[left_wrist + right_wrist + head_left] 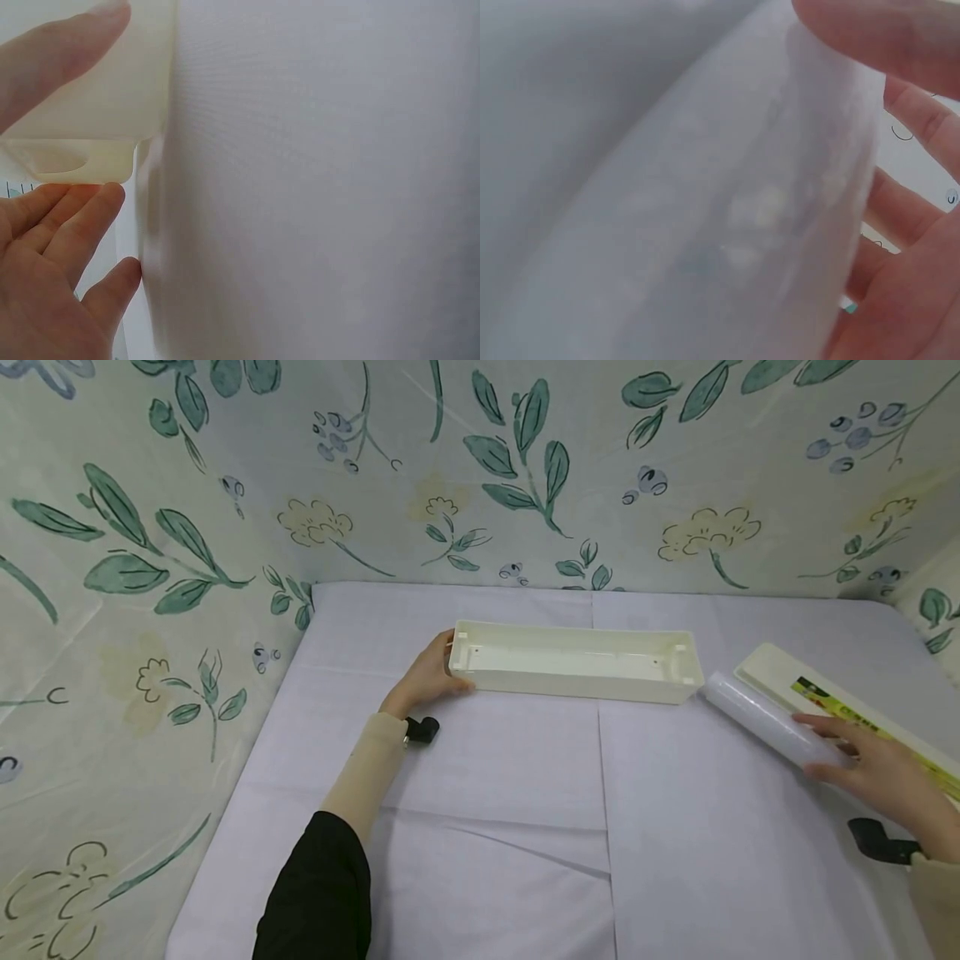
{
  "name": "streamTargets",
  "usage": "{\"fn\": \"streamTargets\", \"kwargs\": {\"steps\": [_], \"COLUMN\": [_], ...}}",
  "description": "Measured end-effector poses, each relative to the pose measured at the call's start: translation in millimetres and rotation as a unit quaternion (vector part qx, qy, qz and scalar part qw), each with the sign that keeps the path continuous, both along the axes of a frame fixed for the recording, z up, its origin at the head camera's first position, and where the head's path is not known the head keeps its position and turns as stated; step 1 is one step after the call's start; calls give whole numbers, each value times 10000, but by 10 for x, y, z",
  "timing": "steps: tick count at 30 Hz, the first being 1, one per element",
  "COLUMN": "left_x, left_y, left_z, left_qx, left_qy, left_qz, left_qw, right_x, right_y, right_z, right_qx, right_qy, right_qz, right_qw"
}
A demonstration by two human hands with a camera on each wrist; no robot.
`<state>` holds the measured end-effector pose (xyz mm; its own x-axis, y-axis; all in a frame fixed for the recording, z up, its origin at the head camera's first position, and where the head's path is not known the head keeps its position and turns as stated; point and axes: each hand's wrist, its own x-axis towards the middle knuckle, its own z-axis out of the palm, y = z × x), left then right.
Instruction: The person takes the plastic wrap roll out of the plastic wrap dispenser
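Note:
A long cream plastic box [577, 685], open at the top, sits near the back of the white-covered table. My left hand [426, 677] grips its left end, thumb on the near wall and fingers round the end. In the left wrist view, the fingertips [112, 193] touch the edge of the box. To the right, my right hand [881, 772] holds a roll of clear plastic film [772, 720] between thumb and fingers. The roll's far end lies close to the box's right corner. Filling much of the right wrist view, the shiny film [727, 217] looks blurred.
A long cream lid-like piece [776, 664] with a yellow and green label lies behind the roll, partly hidden by my right hand. A creased white cloth [510, 777] covers the table. Leaf-patterned sheeting [420, 460] hangs behind and to the left.

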<state>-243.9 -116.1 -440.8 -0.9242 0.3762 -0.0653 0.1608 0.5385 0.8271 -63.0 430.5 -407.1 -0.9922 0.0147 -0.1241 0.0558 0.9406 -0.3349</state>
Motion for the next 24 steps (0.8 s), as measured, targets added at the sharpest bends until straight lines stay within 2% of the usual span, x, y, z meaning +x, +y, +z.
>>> {"fn": "streamTargets", "kwargs": {"steps": [7, 20, 24], "left_x": [-3, -7, 0], "left_y": [5, 3, -11], "left_z": [4, -10, -3], "left_qx": [34, 85, -29], "left_qy": [-9, -43, -41], "left_qz": [-17, -32, -3], "left_qw": [10000, 9999, 10000], "right_x": [12, 32, 14], "right_y": [-18, -61, -79], "right_z": [-13, -62, -61], "right_qx": [-41, -20, -11], "right_qy": [348, 345, 406], "right_qz": [313, 297, 428], "right_qw": [9989, 9990, 9983]}}
